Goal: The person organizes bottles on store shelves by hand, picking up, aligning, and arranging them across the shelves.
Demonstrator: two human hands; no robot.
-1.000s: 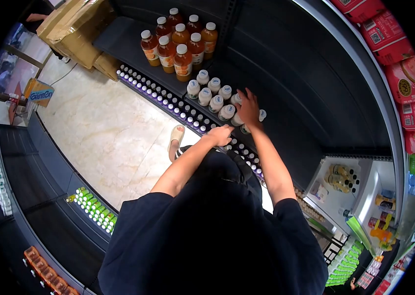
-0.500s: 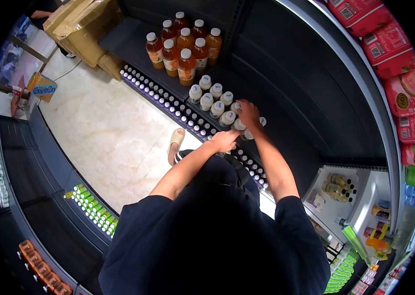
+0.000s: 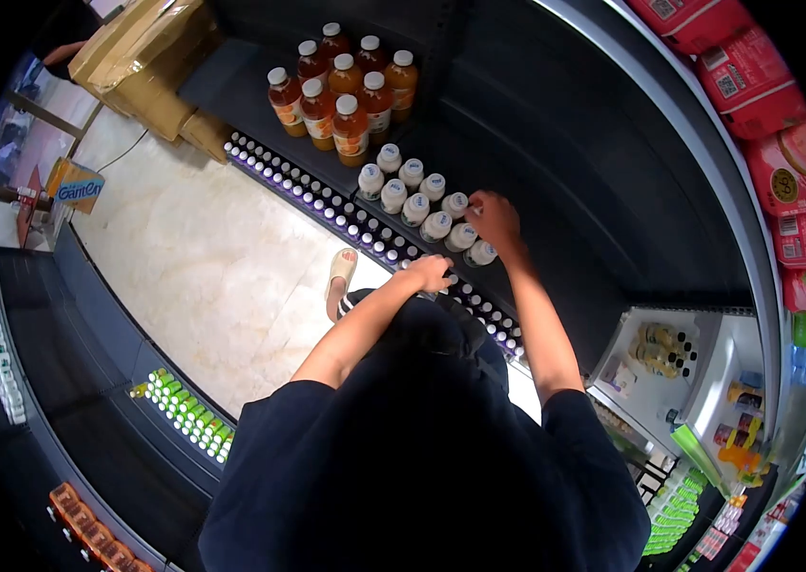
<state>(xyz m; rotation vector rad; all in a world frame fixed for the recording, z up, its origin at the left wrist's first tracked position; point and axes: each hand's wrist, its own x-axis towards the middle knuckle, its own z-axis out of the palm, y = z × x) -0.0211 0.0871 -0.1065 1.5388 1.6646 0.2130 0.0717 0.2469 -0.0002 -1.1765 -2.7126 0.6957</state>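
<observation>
Small white bottles (image 3: 415, 208) with white caps stand upright in two rows on the dark shelf. My right hand (image 3: 496, 217) is at the right end of the back row, its fingers curled down around a white bottle that the hand mostly hides. Just left of those fingers stands another white bottle (image 3: 455, 203). My left hand (image 3: 434, 273) hovers by the shelf's front edge, fingers loosely bent and apart, holding nothing. It is nearest to the small white-capped bottles (image 3: 353, 231) lined up on the level below.
Larger orange juice bottles (image 3: 351, 129) stand on the shelf to the left. Beyond them are cardboard boxes (image 3: 150, 71). Pink packs (image 3: 742, 81) line the upper right. Green bottles (image 3: 184, 415) sit on the opposite shelf, across the pale floor (image 3: 212, 248).
My left hand has drawn back from the front-row bottles toward the shelf edge. My right hand has shifted slightly right, and the bottle seen beside its wrist is now hidden.
</observation>
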